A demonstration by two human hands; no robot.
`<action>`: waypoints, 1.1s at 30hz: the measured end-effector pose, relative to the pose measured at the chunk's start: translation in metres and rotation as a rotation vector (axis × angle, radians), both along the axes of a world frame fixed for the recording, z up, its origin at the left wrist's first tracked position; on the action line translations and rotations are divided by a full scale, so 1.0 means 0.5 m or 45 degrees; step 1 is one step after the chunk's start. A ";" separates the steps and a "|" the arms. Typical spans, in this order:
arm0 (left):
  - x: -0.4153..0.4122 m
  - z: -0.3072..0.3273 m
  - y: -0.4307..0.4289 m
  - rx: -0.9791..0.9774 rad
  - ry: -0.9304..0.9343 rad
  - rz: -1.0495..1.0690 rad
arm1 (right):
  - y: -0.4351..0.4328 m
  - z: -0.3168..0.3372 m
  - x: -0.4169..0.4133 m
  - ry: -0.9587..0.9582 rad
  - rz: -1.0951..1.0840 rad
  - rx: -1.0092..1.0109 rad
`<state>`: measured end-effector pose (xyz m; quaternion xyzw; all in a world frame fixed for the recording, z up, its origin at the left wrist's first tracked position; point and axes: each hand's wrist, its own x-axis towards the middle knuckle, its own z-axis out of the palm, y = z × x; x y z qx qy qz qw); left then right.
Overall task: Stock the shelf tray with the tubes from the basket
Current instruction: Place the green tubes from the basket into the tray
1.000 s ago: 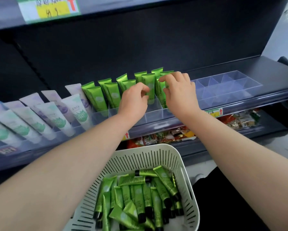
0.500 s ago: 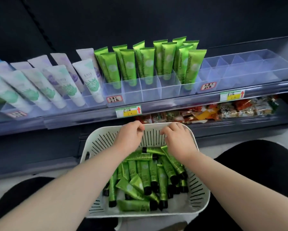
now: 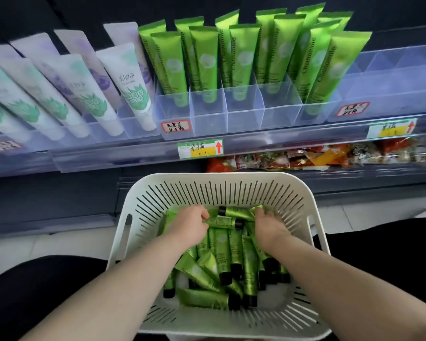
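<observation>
1. Your left hand is inside the basket. Its fingers are curled and pinch the crimped end of the near tube. That tube lies crosswise with its black cap to your right.
2. Your right hand is also in the basket. Its fingers are curled over the crimped end of the far tube. This one is crosswise too, cap to your left, just beyond the near tube.
3. The tubes form a loose pile under and between both hands. Most lie lengthwise with caps towards you, and your wrists cover part of the pile.
4. The basket is white with slotted walls. It sits between your knees, below the shelf.
5. The tray is clear and divided into compartments. It stands on the shelf above the basket, well apart from both hands.
6. The stocked tubes stand in the tray caps down, two deep. The rightmost ones tilt right.
7. White tubes lean left of the tray, and a second tray stands just beside it on the right.
8. A price label sits on the shelf edge, with packets on the shelf beneath.
9. Each tube has a glossy green body, a flat crimped end, a black cap and a pale round mark. "Chamomile" runs along the side of the stocked ones.
</observation>
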<state>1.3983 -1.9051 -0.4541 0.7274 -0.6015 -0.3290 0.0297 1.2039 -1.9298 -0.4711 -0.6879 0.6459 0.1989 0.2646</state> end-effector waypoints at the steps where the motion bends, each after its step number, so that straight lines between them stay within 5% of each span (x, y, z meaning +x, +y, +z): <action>1: 0.001 -0.005 0.000 0.008 -0.010 -0.005 | -0.003 -0.002 0.004 0.011 -0.008 -0.014; 10: 0.004 -0.045 0.005 0.050 -0.104 -0.084 | -0.010 0.014 0.017 0.046 0.113 -0.149; 25: -0.024 -0.057 -0.023 0.117 -0.609 -0.503 | -0.015 0.099 -0.005 -0.422 0.060 -0.330; 33: -0.019 -0.029 -0.016 0.100 -0.510 -0.494 | -0.009 0.106 -0.010 -0.498 -0.031 -0.416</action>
